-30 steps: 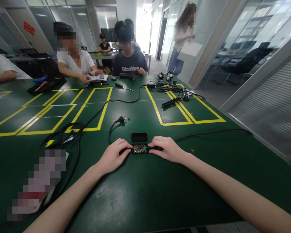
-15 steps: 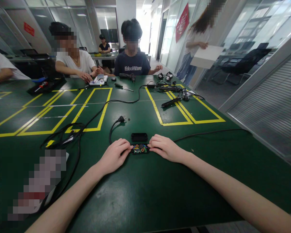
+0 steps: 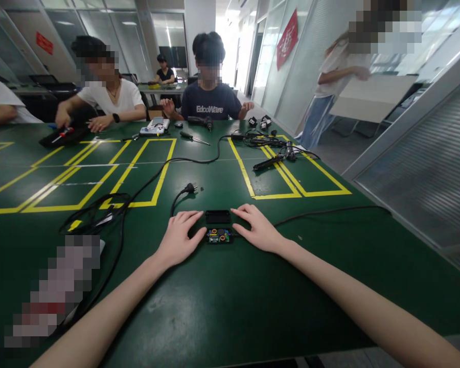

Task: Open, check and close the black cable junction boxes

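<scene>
A small black adapter base with its circuit board exposed (image 3: 219,235) lies on the green table (image 3: 230,306) between my hands. Its black lid (image 3: 218,216) lies just behind it. My left hand (image 3: 180,236) rests flat on the table to the left of the board, fingers stretched toward the lid. My right hand (image 3: 255,229) lies flat to the right, fingers extended toward the lid's right end. Neither hand holds anything. A black cord with a plug (image 3: 189,188) leads off the board's left side, and another cable (image 3: 329,210) runs right.
Yellow taped rectangles (image 3: 145,168) mark the table. A tangle of black cable (image 3: 95,217) lies at left. Screwdrivers (image 3: 193,136), adapters and cords (image 3: 268,140) lie farther back. Several people sit across the table; another person stands at right holding a white board (image 3: 371,97).
Both my hands let go of the board's ends, opened and slid forward toward the lid. The standing person walked right with the white board.
</scene>
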